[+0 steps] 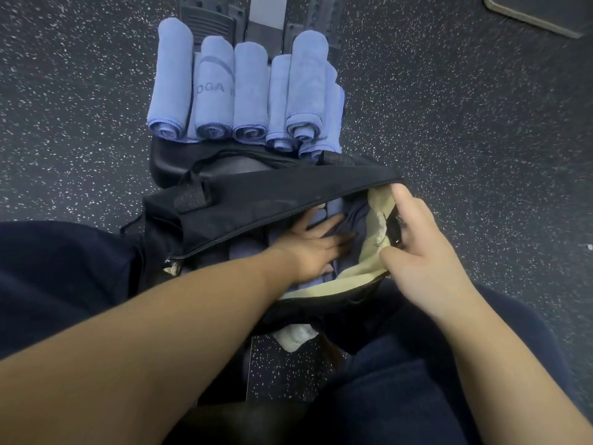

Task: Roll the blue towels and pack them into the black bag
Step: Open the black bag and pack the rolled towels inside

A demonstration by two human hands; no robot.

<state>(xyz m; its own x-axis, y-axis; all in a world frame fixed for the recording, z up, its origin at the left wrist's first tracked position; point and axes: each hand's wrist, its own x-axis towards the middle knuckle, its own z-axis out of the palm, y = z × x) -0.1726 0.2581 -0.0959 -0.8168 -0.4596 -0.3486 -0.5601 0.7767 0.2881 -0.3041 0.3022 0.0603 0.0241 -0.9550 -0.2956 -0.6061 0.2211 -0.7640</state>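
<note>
Head view, looking down past both forearms at the black bag (pixel 256 194) lying across the person's lap, zip open along its top. Pale yellow lining (pixel 373 252) shows around the opening on the right side.

Left hand (pixel 311 248) is inside the bag, fingers straight and spread, palm down, pressing on blue towels (pixel 333 210) already packed in there. It grips nothing. How many towels are inside I can't tell, since the hand and the bag flap cover most of them.

Right hand (pixel 417 248) is at the right end of the opening, thumb and fingers curled round the bag's edge and lining, holding the mouth apart.

Beyond the bag, a row of rolled blue towels (pixel 244 94) lies side by side on a black bench pad (pixel 173 165), spiral ends facing the camera. One roll (pixel 306 85) sits on top of the others at the right end. The second roll from the left has partly readable grey lettering. The rolls are just beside the bag's far edge; touching or not, can't tell.

Dark speckled floor (pixel 465 123) all round. Dark trouser legs (pixel 54 277) on both sides of the bag. A webbing handle (pixel 192 199) lies on the bag's upper flap.
</note>
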